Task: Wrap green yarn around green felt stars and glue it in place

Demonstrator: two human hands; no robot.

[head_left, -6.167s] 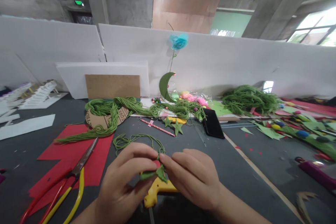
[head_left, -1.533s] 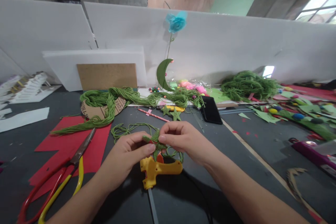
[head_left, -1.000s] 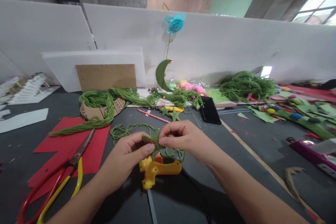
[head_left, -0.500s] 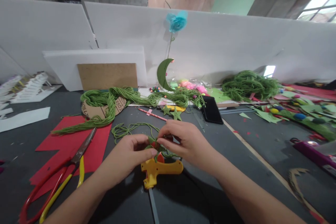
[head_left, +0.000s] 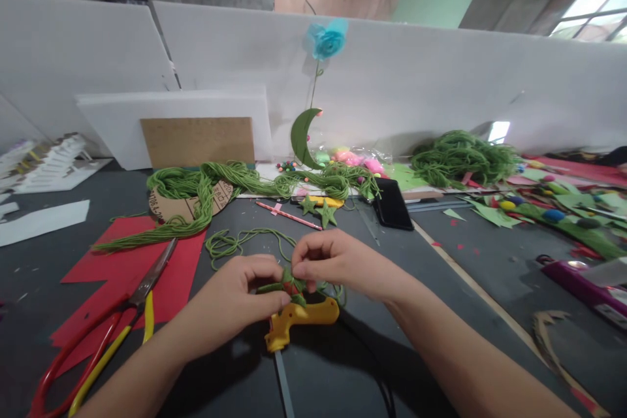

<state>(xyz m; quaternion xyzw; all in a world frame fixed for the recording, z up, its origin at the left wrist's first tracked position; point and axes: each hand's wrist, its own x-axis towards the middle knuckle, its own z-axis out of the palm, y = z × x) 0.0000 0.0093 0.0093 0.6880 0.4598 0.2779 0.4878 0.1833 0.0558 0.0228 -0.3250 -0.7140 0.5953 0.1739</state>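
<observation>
My left hand grips a small piece partly wrapped in green yarn, with red showing through at its middle and pointed green tips around it. My right hand has its thumb and forefinger pinched together at the top of this piece, on what looks like the green yarn. A loose length of green yarn trails on the table behind my hands. Just below them lies a yellow glue gun with a grey glue stick in its back end. Two green stars rest beyond my right hand.
Red-and-yellow scissors lie on red paper at left. Behind are a green yarn hank on round cardboard, a pink striped stick, a black phone, a green moon and a yarn heap.
My right hand has moved slightly down and closer to the wrapped piece. The piece has turned a little, and the glue gun's handle is tilted differently.
</observation>
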